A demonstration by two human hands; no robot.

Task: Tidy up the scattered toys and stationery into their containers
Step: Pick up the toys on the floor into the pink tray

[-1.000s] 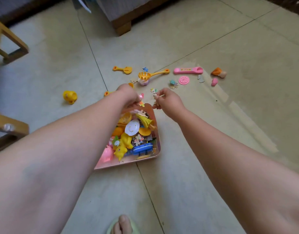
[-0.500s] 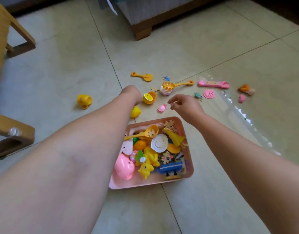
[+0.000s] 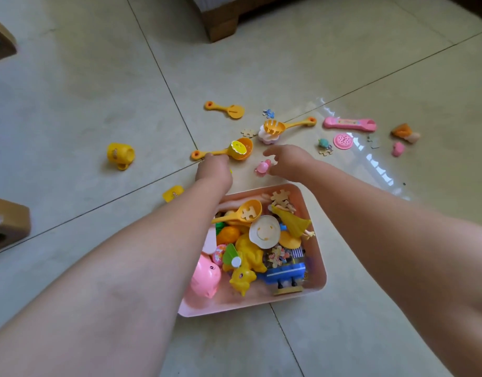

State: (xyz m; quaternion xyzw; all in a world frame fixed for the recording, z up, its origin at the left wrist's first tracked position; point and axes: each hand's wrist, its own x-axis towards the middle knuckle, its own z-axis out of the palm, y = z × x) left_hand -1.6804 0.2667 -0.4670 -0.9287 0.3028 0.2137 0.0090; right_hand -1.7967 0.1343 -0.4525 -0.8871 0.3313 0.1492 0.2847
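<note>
toys in tray (image 3: 314, 291), spoons (image 3: 224, 152) behind tray, cup (image 3: 120, 155) far left

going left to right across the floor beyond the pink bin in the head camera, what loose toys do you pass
yellow cup → orange ladle → small pink toy → pink round disc → pink toy phone → orange wedge

Left hand (image 3: 214, 170) moved from bin rim to orange ladle (image 3: 229, 151) handle at frame centre. Right hand (image 3: 287, 160) released puzzle piece, now reaches small pink toy (image 3: 262, 167).
</note>
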